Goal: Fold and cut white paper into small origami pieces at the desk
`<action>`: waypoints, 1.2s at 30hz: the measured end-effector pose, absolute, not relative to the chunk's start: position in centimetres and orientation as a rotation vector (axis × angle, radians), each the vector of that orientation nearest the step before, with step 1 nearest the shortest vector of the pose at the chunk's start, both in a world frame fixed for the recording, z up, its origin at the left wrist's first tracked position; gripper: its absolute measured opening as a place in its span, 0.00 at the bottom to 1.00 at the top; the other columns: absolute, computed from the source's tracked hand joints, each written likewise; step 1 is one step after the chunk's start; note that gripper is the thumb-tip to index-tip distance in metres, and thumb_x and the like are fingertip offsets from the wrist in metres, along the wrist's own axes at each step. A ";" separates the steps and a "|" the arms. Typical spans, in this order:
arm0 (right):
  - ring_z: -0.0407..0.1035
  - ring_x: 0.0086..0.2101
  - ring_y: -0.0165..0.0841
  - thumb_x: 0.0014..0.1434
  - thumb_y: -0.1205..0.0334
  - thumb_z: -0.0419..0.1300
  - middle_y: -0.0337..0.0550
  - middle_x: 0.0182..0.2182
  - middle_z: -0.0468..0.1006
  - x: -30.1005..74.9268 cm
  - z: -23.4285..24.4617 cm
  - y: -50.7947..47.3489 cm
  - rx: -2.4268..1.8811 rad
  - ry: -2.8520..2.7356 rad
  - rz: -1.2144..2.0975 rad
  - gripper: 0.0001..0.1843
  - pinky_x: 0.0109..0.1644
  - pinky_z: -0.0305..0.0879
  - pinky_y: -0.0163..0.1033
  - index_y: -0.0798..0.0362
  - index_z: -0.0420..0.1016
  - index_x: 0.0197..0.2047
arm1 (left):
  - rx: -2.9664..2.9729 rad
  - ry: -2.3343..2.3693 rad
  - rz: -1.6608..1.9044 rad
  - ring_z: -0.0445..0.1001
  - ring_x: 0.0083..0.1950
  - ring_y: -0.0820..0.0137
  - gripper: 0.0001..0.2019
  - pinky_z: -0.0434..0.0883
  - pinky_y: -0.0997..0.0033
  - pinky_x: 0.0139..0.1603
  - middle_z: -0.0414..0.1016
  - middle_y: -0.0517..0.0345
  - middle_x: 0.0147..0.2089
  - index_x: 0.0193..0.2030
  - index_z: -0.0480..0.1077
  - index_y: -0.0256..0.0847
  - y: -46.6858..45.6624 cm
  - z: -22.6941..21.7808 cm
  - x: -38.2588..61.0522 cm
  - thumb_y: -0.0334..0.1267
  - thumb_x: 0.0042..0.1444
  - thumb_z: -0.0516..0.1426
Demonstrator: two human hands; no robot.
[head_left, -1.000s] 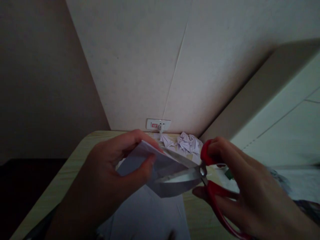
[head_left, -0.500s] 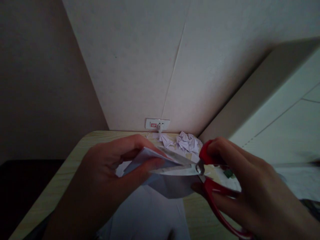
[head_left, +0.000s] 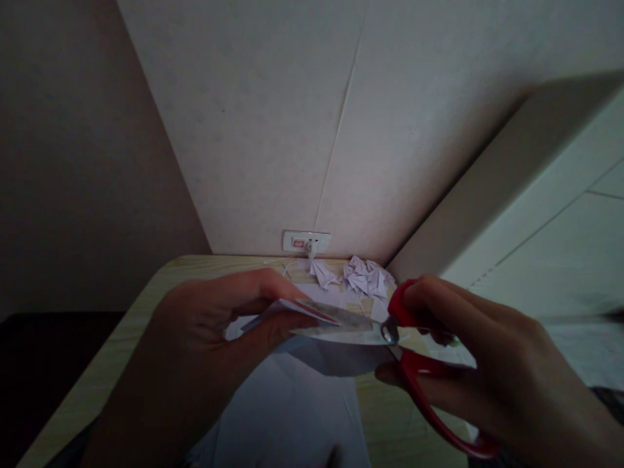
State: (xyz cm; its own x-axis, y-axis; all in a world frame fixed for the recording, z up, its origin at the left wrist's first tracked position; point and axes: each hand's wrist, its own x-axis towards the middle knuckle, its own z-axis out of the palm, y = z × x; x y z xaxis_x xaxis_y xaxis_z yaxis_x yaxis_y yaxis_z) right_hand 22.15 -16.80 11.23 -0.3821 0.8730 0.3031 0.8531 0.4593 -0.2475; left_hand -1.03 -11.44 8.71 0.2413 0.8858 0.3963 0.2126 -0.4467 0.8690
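Note:
My left hand (head_left: 214, 331) pinches a folded sheet of white paper (head_left: 336, 357) between thumb and fingers above the table. My right hand (head_left: 492, 357) grips a pair of scissors (head_left: 412, 383) with red handles, fingers through the loops. The blades point left, slightly parted, with the paper's folded edge between them close to my left thumb. Part of the paper hangs below the lower blade. Under my hands, larger white paper (head_left: 292, 422) lies on the table.
A pale wooden table (head_left: 139, 325) stands against the wall. Folded paper pieces (head_left: 363, 276) are heaped at its back, below a wall socket (head_left: 306, 242) with a plug in it. To the right rises a white cabinet (head_left: 526, 195).
The scissor blades have drawn closer together on the paper. The paper has tilted flatter, and both hands stay in nearly the same place.

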 end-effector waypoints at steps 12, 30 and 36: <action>0.67 0.21 0.31 0.59 0.49 0.64 0.37 0.25 0.72 22.5 10.9 -16.9 -1.439 -2.316 0.117 0.13 0.21 0.61 0.34 0.49 0.69 0.34 | 1.756 1.015 1.243 0.77 0.23 0.76 0.08 0.70 0.83 0.25 0.81 0.75 0.22 0.24 0.80 0.56 -11.6 8.1 -0.9 0.37 0.49 0.64; 0.65 0.17 0.30 0.58 0.49 0.64 0.34 0.22 0.71 22.4 11.1 -16.9 -1.396 -2.242 0.048 0.13 0.18 0.60 0.34 0.46 0.67 0.35 | 1.699 1.039 1.229 0.75 0.23 0.75 0.07 0.70 0.82 0.25 0.77 0.74 0.19 0.22 0.79 0.54 -11.7 8.4 -1.0 0.37 0.47 0.65; 0.68 0.20 0.34 0.55 0.52 0.64 0.37 0.25 0.72 23.0 11.3 -17.5 -1.455 -2.101 -0.126 0.13 0.18 0.59 0.36 0.43 0.65 0.39 | 1.771 0.967 1.256 0.76 0.24 0.79 0.08 0.69 0.87 0.25 0.80 0.74 0.25 0.28 0.79 0.52 -11.4 7.9 -1.4 0.34 0.53 0.61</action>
